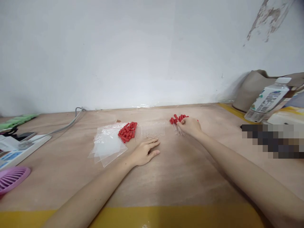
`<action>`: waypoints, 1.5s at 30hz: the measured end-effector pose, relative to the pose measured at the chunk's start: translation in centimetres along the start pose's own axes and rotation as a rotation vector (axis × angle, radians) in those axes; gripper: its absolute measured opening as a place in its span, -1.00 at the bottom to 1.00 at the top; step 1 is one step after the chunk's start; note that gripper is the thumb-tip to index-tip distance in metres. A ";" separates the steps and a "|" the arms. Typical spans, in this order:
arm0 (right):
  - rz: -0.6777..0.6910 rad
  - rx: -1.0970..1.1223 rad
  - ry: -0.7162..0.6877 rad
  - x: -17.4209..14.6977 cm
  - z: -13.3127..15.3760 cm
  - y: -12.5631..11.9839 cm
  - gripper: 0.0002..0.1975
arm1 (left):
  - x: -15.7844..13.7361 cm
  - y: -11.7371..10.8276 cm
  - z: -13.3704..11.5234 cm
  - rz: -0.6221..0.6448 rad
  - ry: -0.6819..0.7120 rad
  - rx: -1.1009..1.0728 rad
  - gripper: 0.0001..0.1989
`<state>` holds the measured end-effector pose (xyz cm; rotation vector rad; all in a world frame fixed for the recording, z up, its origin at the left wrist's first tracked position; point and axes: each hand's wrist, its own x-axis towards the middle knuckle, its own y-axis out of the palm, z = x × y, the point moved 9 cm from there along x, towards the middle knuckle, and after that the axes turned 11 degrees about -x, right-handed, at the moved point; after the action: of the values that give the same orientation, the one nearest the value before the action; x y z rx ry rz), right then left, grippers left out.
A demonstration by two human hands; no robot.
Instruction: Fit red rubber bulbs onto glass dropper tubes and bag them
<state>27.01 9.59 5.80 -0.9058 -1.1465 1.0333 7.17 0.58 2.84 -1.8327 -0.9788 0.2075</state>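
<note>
My left hand lies on the table, fingers stretched out and thumb apart, holding nothing. Just beyond its fingertips is a row of thin clear glass tubes. A heap of red rubber bulbs sits at the left end of that row. Farther right, my right hand pinches a dropper among several droppers with red bulbs and clear stems. Its fingers and palm hide part of this group. Left of the red heap, several clear plastic bags lie fanned out and overlapping.
A power strip with a grey cable lies left, near a pink fan and a green object. At right stand a plastic bottle and a grey-brown container. A white wall bounds the back.
</note>
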 end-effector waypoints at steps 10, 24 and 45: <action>-0.026 -0.081 0.091 1.3 0.0 2.7 -0.70 | -1.2 1.5 0.1 0.223 0.007 0.115 -0.45; -0.005 -0.053 -0.069 -0.2 5.7 3.7 -0.75 | -1.2 1.6 0.2 0.232 0.007 0.121 -0.44; -0.121 -0.309 -0.303 -6.0 3.6 2.6 -0.78 | -2.2 -10.3 11.2 -0.505 -0.659 0.301 -0.49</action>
<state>22.50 4.74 2.43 -0.9257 -1.6288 0.9294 -5.71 8.55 5.43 -1.1993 -1.7245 0.6301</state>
